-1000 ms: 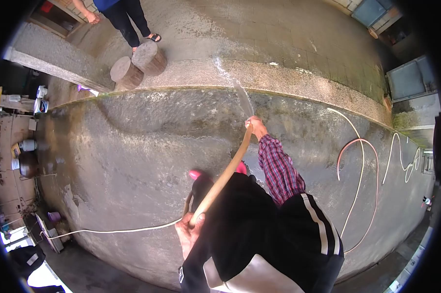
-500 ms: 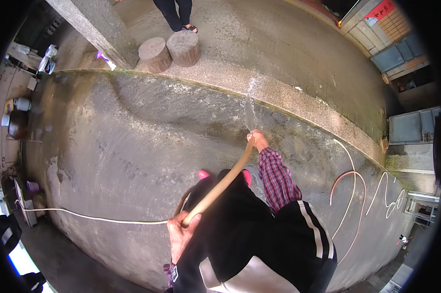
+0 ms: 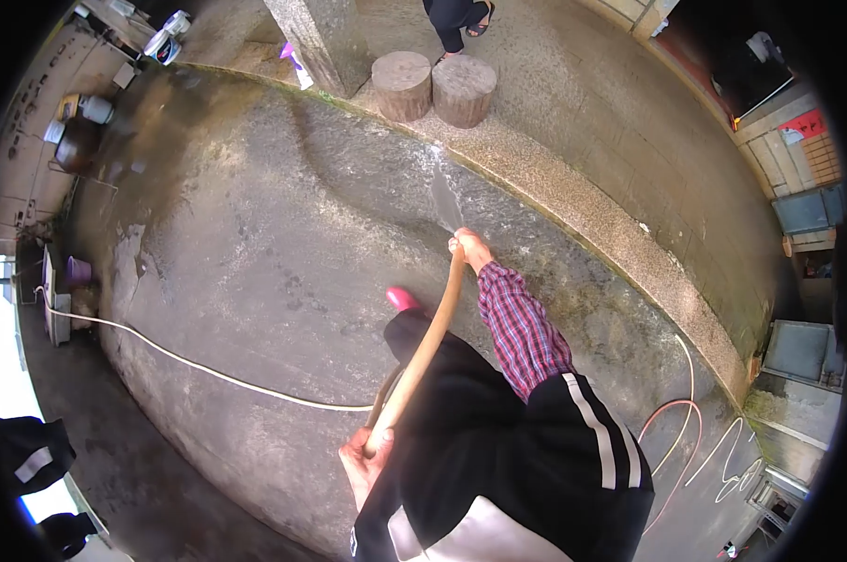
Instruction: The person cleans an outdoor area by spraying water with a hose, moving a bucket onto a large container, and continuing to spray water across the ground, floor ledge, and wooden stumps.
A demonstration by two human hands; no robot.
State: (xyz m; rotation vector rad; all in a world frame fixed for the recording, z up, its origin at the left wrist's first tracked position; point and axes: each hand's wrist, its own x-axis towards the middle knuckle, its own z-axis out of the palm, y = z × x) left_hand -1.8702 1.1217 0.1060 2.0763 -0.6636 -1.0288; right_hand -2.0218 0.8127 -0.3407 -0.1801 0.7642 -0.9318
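Note:
A thick tan hose point(image 3: 432, 343) runs in a curve between my two hands. My right hand point(image 3: 471, 248) is closed around its far end, where a fan of water point(image 3: 445, 194) sprays out onto the wet concrete floor point(image 3: 274, 272). Lower down, near my body, my left hand point(image 3: 361, 459) grips the same hose. Behind it, a darker stretch of hose point(image 3: 382, 391) bends beside my leg. The water lands just short of the raised stone edge point(image 3: 527, 183).
Two log stumps point(image 3: 402, 86) stand on the raised edge beside a stone pillar point(image 3: 320, 42). Another person's legs point(image 3: 450, 23) show behind them. A white hose point(image 3: 208, 371) crosses the floor at left; more hoses point(image 3: 693, 412) lie at right. One pink boot point(image 3: 402, 299) is visible.
The view has swung right and down, and the stumps sit further right in it. The spray now strikes nearer the stumps. The other person's legs have changed pose. Both hands keep the hose.

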